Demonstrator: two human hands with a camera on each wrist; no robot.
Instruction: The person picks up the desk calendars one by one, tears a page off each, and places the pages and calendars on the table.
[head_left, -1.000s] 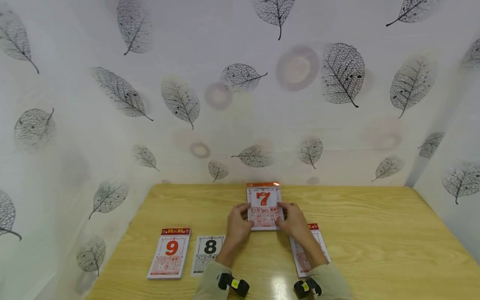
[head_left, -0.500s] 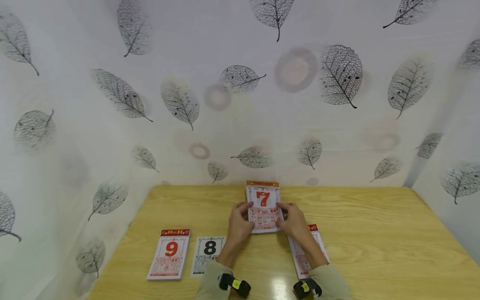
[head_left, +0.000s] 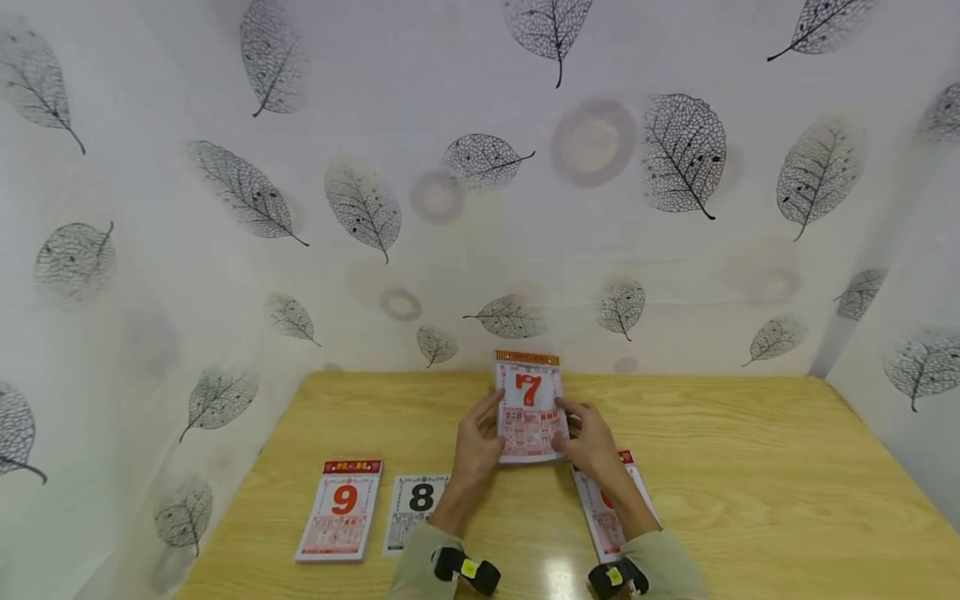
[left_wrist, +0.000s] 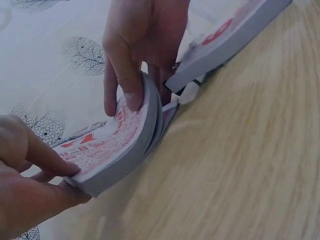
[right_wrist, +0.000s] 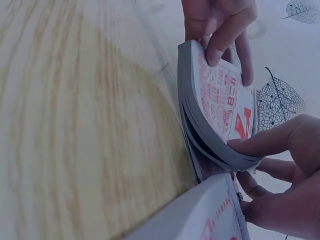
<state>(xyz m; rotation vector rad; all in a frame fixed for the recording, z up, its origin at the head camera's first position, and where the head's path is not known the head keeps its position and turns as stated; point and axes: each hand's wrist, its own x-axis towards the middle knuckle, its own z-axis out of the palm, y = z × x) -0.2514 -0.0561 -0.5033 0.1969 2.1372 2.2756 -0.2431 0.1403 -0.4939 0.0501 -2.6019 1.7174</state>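
Observation:
A tear-off calendar pad [head_left: 529, 425] with a red 7 and a red-gold top strip is held between both hands near the table's back edge. My left hand [head_left: 477, 450] pinches its left side, thumb on the front. On the right side my right hand [head_left: 590, 444] pinches it likewise. In the left wrist view the pad [left_wrist: 107, 150] bows in a curve between the left hand [left_wrist: 30, 175] and the right hand [left_wrist: 147, 40]. Gaps show between its bent pages in the right wrist view, above the right hand's fingers [right_wrist: 267, 142].
A calendar pad [head_left: 341, 517] with a red 9 lies at the left of the wooden table [head_left: 765, 483]. Beside it is a sheet [head_left: 408, 508] with a black 8, partly behind the left forearm. Another pad [head_left: 600, 521] lies under the right forearm. A leaf-patterned wall [head_left: 480, 233] stands behind.
The 7 pad's top end has risen and now overlaps the wall in the head view. Both hands keep their hold at its sides; the left index finger has moved up slightly.

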